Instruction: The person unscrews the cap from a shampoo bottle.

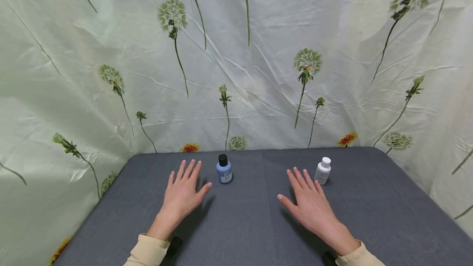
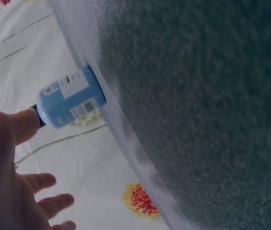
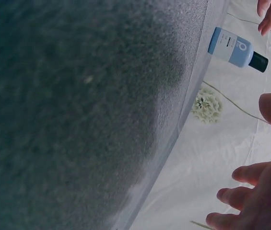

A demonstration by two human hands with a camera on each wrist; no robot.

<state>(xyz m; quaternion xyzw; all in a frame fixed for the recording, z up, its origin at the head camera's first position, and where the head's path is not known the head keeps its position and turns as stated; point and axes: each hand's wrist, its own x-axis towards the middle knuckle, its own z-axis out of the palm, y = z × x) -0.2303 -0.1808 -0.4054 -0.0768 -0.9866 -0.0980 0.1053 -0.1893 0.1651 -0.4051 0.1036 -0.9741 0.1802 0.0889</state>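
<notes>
Blue bottle (image 1: 224, 172) is standing on the gray tabletop (image 1: 244, 225) in head view, 2 o'clock from the left hand (image 1: 182, 195); white bottle (image 1: 322, 171)'s 1 o'clock from the right hand (image 1: 309, 205). Both hands: fingers fanned out, pretty relaxed. Left wrist: thumb overlaps the blue one's top. Right wrist: its black cap (image 3: 258, 62) points 4 o'clock.

Left hand (image 1: 182, 195) and right hand (image 1: 311, 207), palms down, fingers (image 1: 197, 170) straight and apart, thumbs (image 1: 205, 189) inward.
</notes>
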